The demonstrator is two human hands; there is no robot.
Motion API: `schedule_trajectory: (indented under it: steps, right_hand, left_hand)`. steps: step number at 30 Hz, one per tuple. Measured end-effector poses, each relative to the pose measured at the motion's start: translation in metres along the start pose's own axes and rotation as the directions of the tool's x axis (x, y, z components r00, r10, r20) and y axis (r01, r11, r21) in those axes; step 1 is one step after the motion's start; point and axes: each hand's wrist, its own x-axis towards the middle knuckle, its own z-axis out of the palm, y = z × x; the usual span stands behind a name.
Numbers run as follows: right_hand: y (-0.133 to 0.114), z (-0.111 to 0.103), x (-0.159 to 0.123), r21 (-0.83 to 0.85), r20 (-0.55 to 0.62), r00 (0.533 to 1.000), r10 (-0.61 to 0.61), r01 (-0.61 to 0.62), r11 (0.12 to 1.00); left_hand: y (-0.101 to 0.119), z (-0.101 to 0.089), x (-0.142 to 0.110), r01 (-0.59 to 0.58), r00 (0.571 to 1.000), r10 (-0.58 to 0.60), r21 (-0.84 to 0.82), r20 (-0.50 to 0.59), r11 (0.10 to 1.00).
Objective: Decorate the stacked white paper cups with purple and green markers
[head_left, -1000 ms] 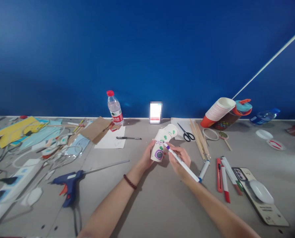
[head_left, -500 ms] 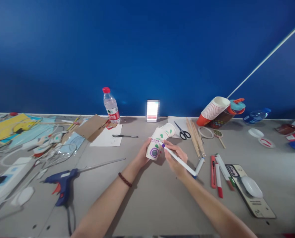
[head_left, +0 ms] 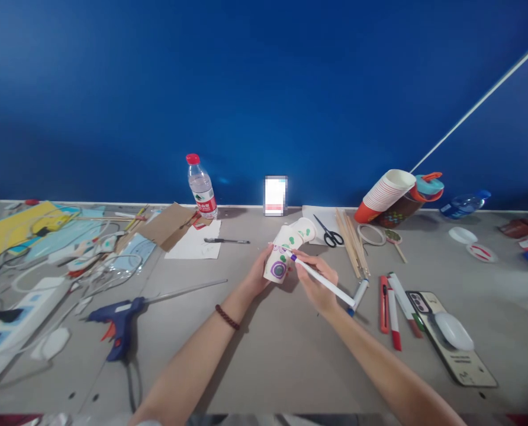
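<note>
A white paper-cup figure (head_left: 287, 253), made of joined cups and marked with green spots and purple rings, rests on the grey table (head_left: 268, 355). My left hand (head_left: 258, 273) is wrapped round its lower cup from the left. My right hand (head_left: 318, 283) pinches a white marker (head_left: 321, 280) whose purple tip touches the cup's side. A bead bracelet (head_left: 227, 317) is on my left wrist.
A blue glue gun (head_left: 121, 315) lies at the left. Loose markers (head_left: 392, 305), a capped marker (head_left: 360, 293), a phone (head_left: 450, 337), scissors (head_left: 330, 234), wooden sticks (head_left: 353, 245), stacked cups (head_left: 386, 198) and a water bottle (head_left: 200, 188) surround the work spot. Cables and a power strip (head_left: 15, 313) crowd the far left.
The view has shifted slightly. Both hands stay on the cup figure and the marker, with the tip still against the cup's side.
</note>
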Motion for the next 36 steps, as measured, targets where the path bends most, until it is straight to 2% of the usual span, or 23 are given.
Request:
schedule_trajectory:
  steps: [15,21,36]
  right_hand:
    - [0.001,0.0002,-0.0013,-0.027,0.032,0.999,0.034,-0.033,0.999]
    - [0.0031,-0.0004,0.0004,0.052,0.018,0.999,0.035,-0.036,0.998]
    - [0.0044,0.0008,-0.0005,0.077,0.022,0.999,0.038,-0.04,0.996]
  left_hand:
    - [-0.0012,-0.0023,0.0018,0.005,1.0,-0.005,-0.018,-0.013,1.0]
    - [-0.0014,-0.0027,0.0013,0.013,1.0,-0.013,-0.011,-0.002,1.0]
    - [-0.0018,-0.0016,0.0013,-0.007,1.0,0.007,-0.016,0.001,1.0]
